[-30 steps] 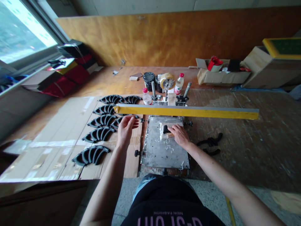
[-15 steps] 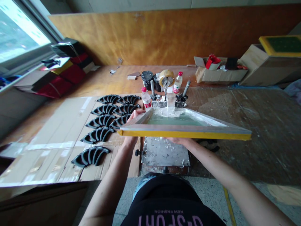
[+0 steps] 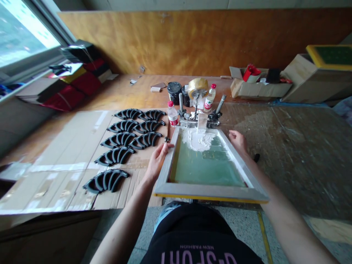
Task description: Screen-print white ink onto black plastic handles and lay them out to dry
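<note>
On the bench in front of the person, a screen-printing frame [image 3: 206, 165] lies flat and square-on, its far end held in the hinge clamps [image 3: 214, 117] and its near rail, edged in yellow, closest to the body. Its green-tinted mesh faces up. A thick mound of white ink [image 3: 198, 140] sits at the far end of the mesh, near the clamps, and looks kept clear of the open print area. Whatever lies under the frame is hidden.

Left hand [image 3: 156, 161] rests on the left rail, fingers together and stretched across it; right hand [image 3: 238, 142] rests on the right rail, fingers together and lightly curled. Neither clearly clamps, and any thumb grip under the rails can't be told. One hand per side looks like it keeps the frame level and centred.

Just past the clamps: a pale block [image 3: 202, 123], 2 plastic bottles [image 3: 172, 114] [image 3: 210, 98], a packing tape roll [image 3: 197, 88] and a black ink tin [image 3: 174, 91], all within easy reach.

Left of the frame, 8 black arc-shaped parts [image 3: 114, 155] lie in rows on a cardboard sheet [image 3: 68, 146], spaced apart, seemingly to stop them touching.

Far right, a cardboard box [image 3: 258, 90] sits near a second yellow-edged frame [image 3: 330, 55]. A window [image 3: 22, 33] is far left.
</note>
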A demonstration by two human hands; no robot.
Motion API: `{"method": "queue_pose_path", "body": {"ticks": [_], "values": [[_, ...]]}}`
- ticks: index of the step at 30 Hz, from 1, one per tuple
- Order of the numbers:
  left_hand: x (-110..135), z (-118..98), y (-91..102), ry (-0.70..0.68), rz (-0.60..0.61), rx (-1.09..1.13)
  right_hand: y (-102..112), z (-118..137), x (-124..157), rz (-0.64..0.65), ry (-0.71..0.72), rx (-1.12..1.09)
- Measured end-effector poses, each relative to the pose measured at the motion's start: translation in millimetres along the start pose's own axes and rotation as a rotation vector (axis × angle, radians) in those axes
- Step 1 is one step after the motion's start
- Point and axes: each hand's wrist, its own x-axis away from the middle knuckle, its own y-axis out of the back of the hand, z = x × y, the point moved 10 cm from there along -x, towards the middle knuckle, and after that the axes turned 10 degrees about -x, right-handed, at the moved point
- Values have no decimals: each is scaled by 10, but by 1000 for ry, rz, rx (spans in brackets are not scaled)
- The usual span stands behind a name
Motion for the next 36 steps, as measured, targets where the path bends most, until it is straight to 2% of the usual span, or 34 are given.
{"method": "queue_pose_path", "body": {"ticks": [1,3,5,6,8,11,13,17,20,22,25,29,31,33,36], "values": [[55,168,-47,50,25,-25,51,108,-58,-37,35,1],[137,520,-169,144,73,-35,8,509,-130,-67,221,29],[166,834,-287,204,100,-42,-217,950,-134,-15,439,89],[163,961,-329,219,101,-54,-374,1100,-132,40,502,127],[136,1154,-381,235,90,-82,-688,1233,-132,166,529,206],[91,1296,-410,233,83,-107,-982,1196,-24,296,492,313],[76,1324,-408,225,81,-115,-1042,1184,182,345,540,347],[75,1324,-389,228,64,-93,-1014,1294,774,544,819,289],[80,1309,-382,238,57,-85,-931,1345,935,673,903,187],[84,1305,-382,249,57,-77,-890,1331,828,624,844,159],[93,1306,-405,266,75,-31,-864,1293,756,459,810,180],[110,1280,-440,283,112,22,-933,1287,932,487,884,146],[122,1217,-428,291,121,33,-900,1292,772,450,791,114],[137,1089,-382,287,120,44,-825,1311,450,355,663,95],[155,762,-270,248,115,56,-660,1278,-93,220,498,122]]}}
